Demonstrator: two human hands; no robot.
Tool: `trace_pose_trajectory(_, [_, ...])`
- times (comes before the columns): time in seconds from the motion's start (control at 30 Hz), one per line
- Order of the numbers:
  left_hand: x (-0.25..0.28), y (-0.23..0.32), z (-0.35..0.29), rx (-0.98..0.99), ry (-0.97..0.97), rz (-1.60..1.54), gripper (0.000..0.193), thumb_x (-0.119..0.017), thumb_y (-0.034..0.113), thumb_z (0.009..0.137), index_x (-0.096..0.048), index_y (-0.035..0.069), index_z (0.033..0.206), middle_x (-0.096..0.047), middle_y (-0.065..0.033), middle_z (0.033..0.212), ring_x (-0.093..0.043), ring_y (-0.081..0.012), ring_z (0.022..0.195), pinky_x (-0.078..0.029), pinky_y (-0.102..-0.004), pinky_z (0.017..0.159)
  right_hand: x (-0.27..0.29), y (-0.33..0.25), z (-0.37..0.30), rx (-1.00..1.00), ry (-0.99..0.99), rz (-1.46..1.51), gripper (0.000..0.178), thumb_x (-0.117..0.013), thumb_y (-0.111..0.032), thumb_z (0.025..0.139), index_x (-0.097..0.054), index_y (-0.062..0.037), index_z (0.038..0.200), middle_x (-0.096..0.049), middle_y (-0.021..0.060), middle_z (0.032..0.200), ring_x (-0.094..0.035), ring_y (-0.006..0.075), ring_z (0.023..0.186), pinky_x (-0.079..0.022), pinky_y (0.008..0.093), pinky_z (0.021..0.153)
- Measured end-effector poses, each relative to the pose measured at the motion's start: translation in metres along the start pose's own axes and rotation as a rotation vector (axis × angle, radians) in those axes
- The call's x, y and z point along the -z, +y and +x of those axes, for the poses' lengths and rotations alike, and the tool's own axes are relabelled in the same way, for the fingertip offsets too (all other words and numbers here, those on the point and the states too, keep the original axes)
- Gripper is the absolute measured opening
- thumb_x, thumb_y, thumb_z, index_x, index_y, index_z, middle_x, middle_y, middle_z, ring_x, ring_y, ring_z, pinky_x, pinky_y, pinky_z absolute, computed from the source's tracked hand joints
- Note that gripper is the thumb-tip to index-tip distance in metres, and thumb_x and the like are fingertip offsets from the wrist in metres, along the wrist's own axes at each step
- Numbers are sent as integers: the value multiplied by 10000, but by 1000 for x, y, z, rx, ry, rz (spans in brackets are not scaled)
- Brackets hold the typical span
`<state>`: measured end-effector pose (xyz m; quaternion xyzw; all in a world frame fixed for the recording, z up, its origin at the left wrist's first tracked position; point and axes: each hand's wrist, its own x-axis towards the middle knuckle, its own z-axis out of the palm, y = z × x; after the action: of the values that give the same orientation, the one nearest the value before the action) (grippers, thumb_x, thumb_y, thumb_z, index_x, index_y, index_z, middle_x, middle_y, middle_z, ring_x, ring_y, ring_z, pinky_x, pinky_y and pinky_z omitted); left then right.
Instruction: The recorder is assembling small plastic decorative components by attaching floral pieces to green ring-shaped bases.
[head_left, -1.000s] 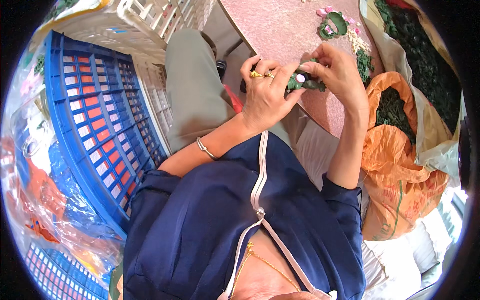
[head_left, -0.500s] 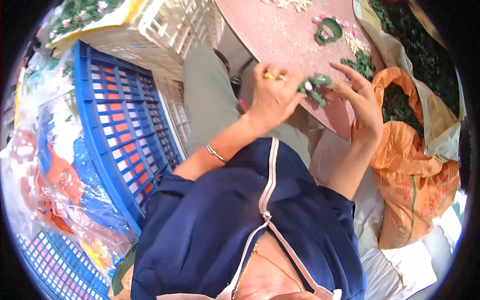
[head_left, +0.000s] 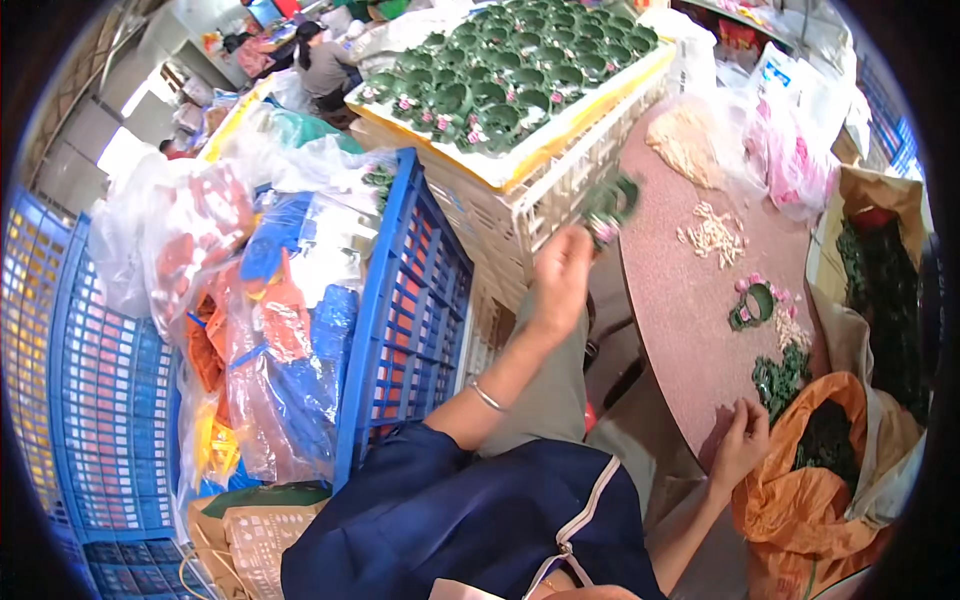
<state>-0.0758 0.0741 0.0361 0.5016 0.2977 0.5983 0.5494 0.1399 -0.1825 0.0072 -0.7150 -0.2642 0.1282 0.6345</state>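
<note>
My left hand (head_left: 562,285) is raised beside the table's left edge, its fingers closed on a green plastic ring with small pink flowers (head_left: 612,203), which is blurred by motion. My right hand (head_left: 740,442) is at the near right edge of the table, fingers loosely bent and apart, with nothing visible in them. Just beyond it is a heap of green leafy pieces (head_left: 782,378). Another green ring (head_left: 752,306) with pink flowers lies farther up the table, beside small pink flowers and pale pieces (head_left: 790,328).
At the far left of the table, a tray (head_left: 510,180) full of green rings rests on white crates. A blue crate (head_left: 405,330) and bagged coloured parts (head_left: 275,330) stand left. An orange sack (head_left: 800,520) is at right. Pale pieces (head_left: 712,236) lie on the table (head_left: 670,330). People sit far behind.
My hands have separated. The left carries the flowered ring away to the left and forward, toward the tray; the right has lowered toward the table edge. The view has swung left and up.
</note>
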Motion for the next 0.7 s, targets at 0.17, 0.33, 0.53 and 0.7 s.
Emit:
trace_pose_trajectory(0.17, [44,72,85,-329,354,346,322,-491,272,1068,-600,2,931,-576,-2,850,-547,-76,721,-532,-259,692,0,29,-5,184,8,-220,81,-631,5,933,-677,67,958,-674,106,857,-650,152,755,-552,267,686])
trace_pose_trajectory(0.33, [93,104,176,-380,744,469,425,-475,305,1046,-626,-67,906,-656,-171,785,-648,-253,721,-529,-396,658,-4,16,-7,150,-11,-165,68,-642,11,925,-659,75,938,-657,97,848,-639,146,755,-555,269,694])
trace_pose_trajectory(0.53, [153,84,275,-201,1205,835,357,-453,245,1004,-667,-26,911,-694,-250,919,-662,-437,889,-497,-533,762,-3,15,-9,183,14,-200,60,-656,16,907,-662,69,935,-660,108,839,-642,159,755,-542,282,686])
trace_pose_trajectory(0.7, [222,81,311,-151,994,1189,401,-470,356,1001,-743,68,946,-721,-208,934,-684,-409,926,-514,-533,787,-5,18,-7,210,11,-230,53,-663,14,899,-669,59,928,-668,119,844,-640,169,743,-534,289,671])
